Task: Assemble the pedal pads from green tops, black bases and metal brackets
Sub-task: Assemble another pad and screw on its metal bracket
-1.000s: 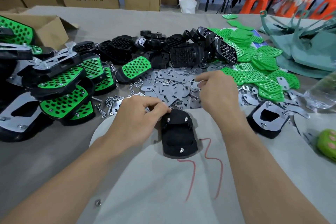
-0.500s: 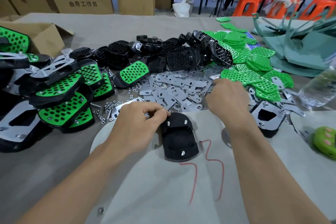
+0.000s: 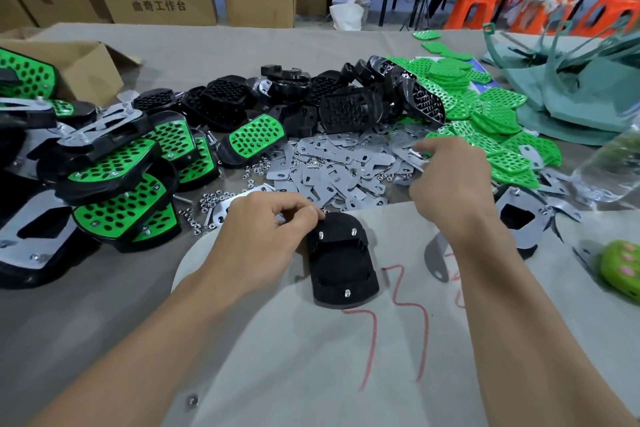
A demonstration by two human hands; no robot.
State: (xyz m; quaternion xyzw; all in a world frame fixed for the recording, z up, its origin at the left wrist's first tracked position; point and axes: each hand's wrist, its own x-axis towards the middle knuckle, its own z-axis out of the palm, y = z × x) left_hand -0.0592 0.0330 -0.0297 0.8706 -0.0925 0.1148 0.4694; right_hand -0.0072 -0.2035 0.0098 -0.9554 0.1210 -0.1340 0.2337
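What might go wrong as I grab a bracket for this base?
The metal brackets lie overlapped, so your right hand may lift several or scatter them into the loose nuts. Your left hand pinches only the far corner of the black base, so it might swivel when a bracket meets its studs.

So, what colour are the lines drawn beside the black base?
The drawn lines are red, right of the black base; head view.

Right in front of you a black base (image 3: 341, 263) lies underside up, three screw tips showing. Beyond it your flat metal brackets (image 3: 332, 166) lie scattered. Perforated green tops (image 3: 485, 121) are heaped to your right, and finished pads (image 3: 117, 191) are stacked to your left.
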